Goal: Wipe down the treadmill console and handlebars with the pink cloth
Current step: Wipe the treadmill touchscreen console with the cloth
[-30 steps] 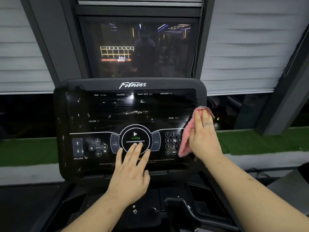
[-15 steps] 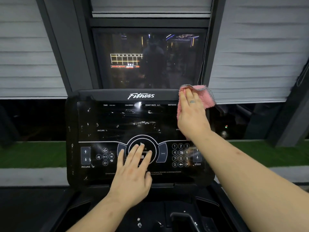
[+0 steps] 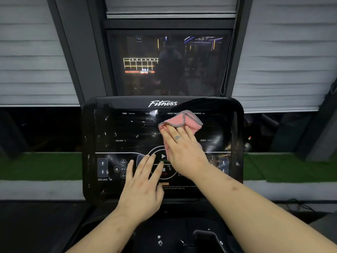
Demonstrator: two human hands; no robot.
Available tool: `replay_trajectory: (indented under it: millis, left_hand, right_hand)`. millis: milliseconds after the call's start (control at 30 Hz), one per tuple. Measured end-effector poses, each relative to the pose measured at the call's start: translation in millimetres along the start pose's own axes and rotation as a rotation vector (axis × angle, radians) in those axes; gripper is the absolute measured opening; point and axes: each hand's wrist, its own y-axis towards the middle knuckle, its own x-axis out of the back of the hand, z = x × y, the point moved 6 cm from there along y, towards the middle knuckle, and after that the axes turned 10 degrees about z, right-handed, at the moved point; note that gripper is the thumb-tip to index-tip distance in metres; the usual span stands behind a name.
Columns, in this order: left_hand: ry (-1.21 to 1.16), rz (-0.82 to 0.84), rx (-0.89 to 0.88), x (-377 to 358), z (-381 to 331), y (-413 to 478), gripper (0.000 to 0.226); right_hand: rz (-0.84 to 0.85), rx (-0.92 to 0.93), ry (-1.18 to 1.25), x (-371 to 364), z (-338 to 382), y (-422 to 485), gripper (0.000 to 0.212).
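Console wipe under way. Right hand [image 3: 184, 148], fingers flat and slightly spread, presses pink cloth [image 3: 182, 120] on console [image 3: 113, 125] centre. Left hand [image 3: 144, 187], fingers spread, rests on lower panel. Next, likely: sweep left across streaks [image 3: 106, 118].

Bare console either side of the grips, its centre crowded.

The right grip [image 3: 184, 148] lies flat on the pink cloth [image 3: 182, 121] at the middle of the console [image 3: 109, 128]. The left grip [image 3: 144, 187] lies just below and to its left, fingertips close beside it, so the path down-left of the right grip is blocked. Left of the right grip the droplet-spotted panel lies bare out to the console's edge. Right of it a shorter bare stretch runs to the other edge. Above the cloth comes only the narrow logo band [image 3: 162, 103], then the dark window pane [image 3: 169, 64] stands behind it. Below the left grip sits a recessed tray [image 3: 164, 240].
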Motion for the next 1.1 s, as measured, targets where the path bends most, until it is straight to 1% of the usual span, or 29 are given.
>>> replay_trajectory:
  millis: [67,167,233,333,500,600,700,800,900,1000,1100]
  left_hand:
    - [-0.011,-0.002,-0.02,-2.1,-6.9,-0.4,0.065]
    - [-0.019,0.014,-0.036,-6.5,-16.5,-2.6,0.065]
    - [-0.021,0.021,-0.03,-9.6,-21.0,-4.8,0.066]
    - [-0.023,0.036,-0.029,-15.9,-28.5,-10.3,0.066]
    - [-0.013,0.068,-0.013,-24.9,-39.7,-22.2,0.065]
    - [-0.004,0.076,0.009,-30.8,-43.9,-28.9,0.064]
    - [-0.005,0.095,0.047,-34.7,-42.6,-33.7,0.065]
    - [-0.003,0.104,0.075,-35.9,-36.6,-41.1,0.065]
    - [0.007,0.115,0.08,-38.8,-29.2,-49.6,0.066]
    - [0.016,0.132,0.081,-42.9,-21.1,-55.1,0.065]
    - [-0.007,0.131,0.068,-46.3,-12.7,-61.0,0.062]
  right_hand:
    - [0.022,0.007,-0.013,-3.1,-9.0,-12.6,0.06]
    - [0.086,0.002,-0.041,-7.2,-28.3,-34.9,0.075]
    - [0.101,-0.021,-0.029,-8.2,-44.1,-50.2,0.081]
    - [0.098,-0.047,0.015,-11.2,-65.0,-73.4,0.078]
    - [0.0,-0.09,0.206,-14.8,-87.0,-106.4,0.072]
    - [0.015,-0.117,0.307,-15.4,-86.5,-119.5,0.063]
    - [0.076,-0.15,0.431,-26.5,-76.9,-136.8,0.064]
    - [0.197,-0.249,0.502,-52.1,-65.7,-169.7,0.081]
    - [0.255,-0.27,0.532,-69.3,-50.8,-201.7,0.091]
    - [0.229,-0.269,0.454,-70.7,-36.0,-217.0,0.083]
    - [0.21,-0.329,0.367,-63.9,-24.2,-215.0,0.077]
